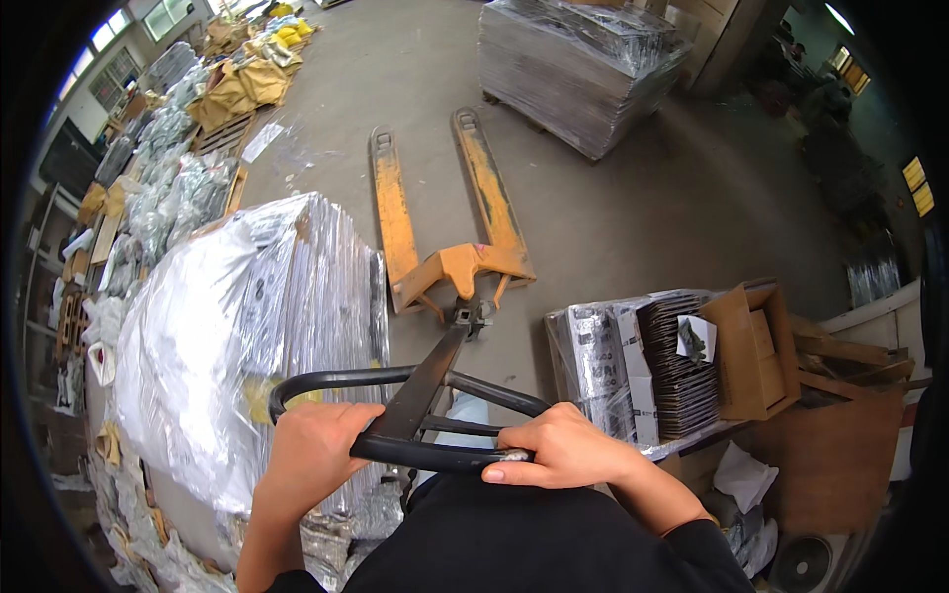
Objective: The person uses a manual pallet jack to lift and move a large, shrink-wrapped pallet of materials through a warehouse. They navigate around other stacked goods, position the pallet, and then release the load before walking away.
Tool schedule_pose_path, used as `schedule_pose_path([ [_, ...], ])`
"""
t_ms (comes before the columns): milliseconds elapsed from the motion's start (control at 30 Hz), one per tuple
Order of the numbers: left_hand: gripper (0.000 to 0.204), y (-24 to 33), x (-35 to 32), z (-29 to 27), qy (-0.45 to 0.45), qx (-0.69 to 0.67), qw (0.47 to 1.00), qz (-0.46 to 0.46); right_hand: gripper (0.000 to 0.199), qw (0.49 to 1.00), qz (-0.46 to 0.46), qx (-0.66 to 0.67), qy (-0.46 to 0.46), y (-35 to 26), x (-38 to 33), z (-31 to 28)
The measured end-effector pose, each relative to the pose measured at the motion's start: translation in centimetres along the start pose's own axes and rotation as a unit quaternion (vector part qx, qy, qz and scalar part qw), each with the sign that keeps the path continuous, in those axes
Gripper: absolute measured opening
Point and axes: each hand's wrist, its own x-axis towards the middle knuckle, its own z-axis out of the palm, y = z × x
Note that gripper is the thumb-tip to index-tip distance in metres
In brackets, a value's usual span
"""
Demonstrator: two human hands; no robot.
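Observation:
A yellow pallet jack (467, 265) stands in front of me on the grey floor, its two worn forks pointing away with no load on them. Its black loop handle (425, 454) tilts back close to my body. My left hand (314, 450) is closed round the left side of the loop. On the right side, my right hand (565, 450) wraps the bar, its thumb along the near edge and its fingers by the black lever (460, 427) inside the loop. Some fingertips of both hands are hidden.
A film-wrapped stack of flat sheets (326, 287) rises close on my left. To the right are wrapped flat cartons (598, 371) and an open cardboard box (756, 361). A large wrapped pallet load (583, 79) stands ahead right. Plastic bundles (163, 198) line the left side.

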Motion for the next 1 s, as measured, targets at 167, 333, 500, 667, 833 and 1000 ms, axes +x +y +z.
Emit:
schedule_pose_path([
  [167, 0.045, 3.6, -8.2, 5.3, -0.001, 0.013, 0.999, -0.041, 0.063, 0.998, 0.0, -0.031, -0.053, -0.4, -5.6, 5.5],
  [333, 0.054, 5.2, -14.3, 9.4, 0.004, 0.049, 0.998, -0.03, 0.063, 0.996, 0.022, -0.066, -0.056, -0.8, -9.3, 11.4],
  [500, 0.043, 6.0, -18.2, 13.1, 0.017, 0.075, 0.996, -0.042, 0.066, 0.99, 0.076, -0.106, -0.055, -1.4, -12.1, 15.6],
  [667, 0.017, 4.3, -21.4, 17.0, -0.046, 0.108, 0.992, -0.041, 0.072, 0.98, 0.124, -0.153, -0.016, -1.7, -14.1, 20.7],
  [833, 0.009, 3.1, -27.5, 23.1, -0.026, 0.103, 0.994, -0.004, 0.074, 0.967, 0.147, -0.207, 0.008, -1.1, -17.2, 28.2],
  [1000, 0.008, 2.8, -31.4, 22.9, -0.024, 0.065, 0.997, 0.027, 0.073, 0.956, 0.187, -0.224, 0.007, -3.6, -19.1, 32.1],
])
